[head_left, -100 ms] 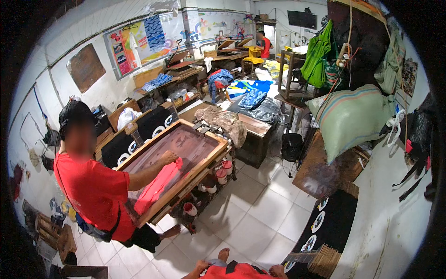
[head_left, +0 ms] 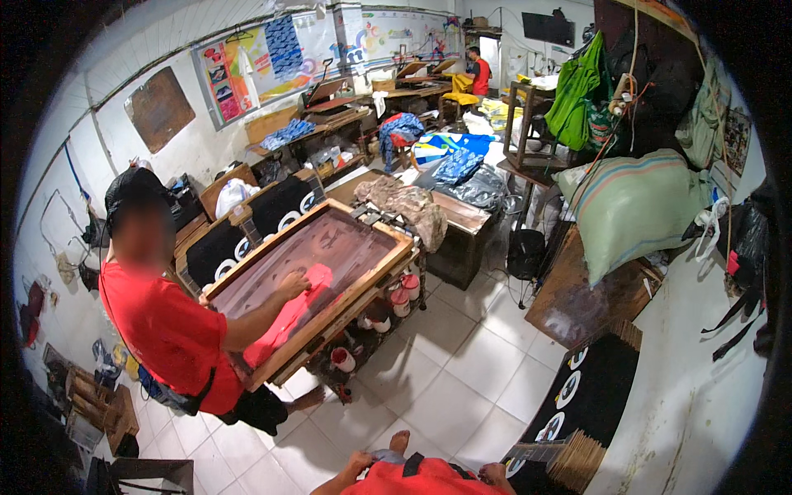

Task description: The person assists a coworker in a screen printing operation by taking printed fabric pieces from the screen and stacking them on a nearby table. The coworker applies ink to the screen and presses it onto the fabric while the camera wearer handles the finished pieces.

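My left hand (head_left: 358, 464) hangs beside my hip at the lower edge, near my red shirt (head_left: 421, 480), with fingers curled; any contents are hidden. My right hand (head_left: 493, 473) is at my other side, also curled, near a stack of boards with black printed fabric (head_left: 568, 429); I cannot make out anything in it. Ahead on the left, a co-worker (head_left: 161, 330) in a red shirt has a hand (head_left: 293, 285) on a pink-red cloth (head_left: 280, 330) over a wood-framed printing screen (head_left: 247, 285). Pots of ink (head_left: 400, 301) stand under it.
Black printed pieces (head_left: 206, 260) line boards behind the screen. A large green sack (head_left: 627, 214) rests at right above a wooden board (head_left: 553, 305). Fabric heaps (head_left: 450, 161) cover benches farther back, where another person (head_left: 478, 70) stands. Tiled floor (head_left: 462, 371) lies between.
The co-worker's hand on the screen has shifted slightly left with the pink-red cloth. The whole view has shifted a little; my hands are still low at my sides.
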Motion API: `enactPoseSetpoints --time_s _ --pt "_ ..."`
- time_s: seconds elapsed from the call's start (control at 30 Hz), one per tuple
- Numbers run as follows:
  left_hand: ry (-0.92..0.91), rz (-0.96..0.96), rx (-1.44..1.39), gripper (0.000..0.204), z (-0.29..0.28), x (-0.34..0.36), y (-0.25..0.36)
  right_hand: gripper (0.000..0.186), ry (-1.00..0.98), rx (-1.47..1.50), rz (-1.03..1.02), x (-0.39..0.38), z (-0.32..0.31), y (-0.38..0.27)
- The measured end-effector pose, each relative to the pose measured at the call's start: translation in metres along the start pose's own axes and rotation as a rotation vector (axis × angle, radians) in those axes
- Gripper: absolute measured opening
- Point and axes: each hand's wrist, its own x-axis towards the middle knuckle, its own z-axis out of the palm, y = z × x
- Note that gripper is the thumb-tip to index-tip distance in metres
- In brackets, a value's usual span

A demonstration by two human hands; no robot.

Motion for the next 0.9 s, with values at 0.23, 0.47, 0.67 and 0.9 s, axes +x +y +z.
enactPoseSetpoints --time_s 0.23,0.47,0.67,0.9 --pt "0.026 0.005 0.071 0.038 -0.014 -0.015 -0.005 0.028 -0.103 0.120 -0.085 -0.012 0.003 0.003" --pt "0.070 -0.003 0.026 0.032 0.007 0.003 -0.019 0.024 -0.040 -1.090 -0.380 -0.010 -0.012 -0.007" --pt "0.073 -0.008 0.097 0.030 0.012 0.003 -0.020 0.016 -0.099 0.068 -0.095 -0.017 -0.016 0.007" --pt "0.003 -0.014 -0.081 0.031 -0.008 -0.021 -0.003 0.020 -0.043 -0.792 -0.188 -0.016 -0.019 -0.006"
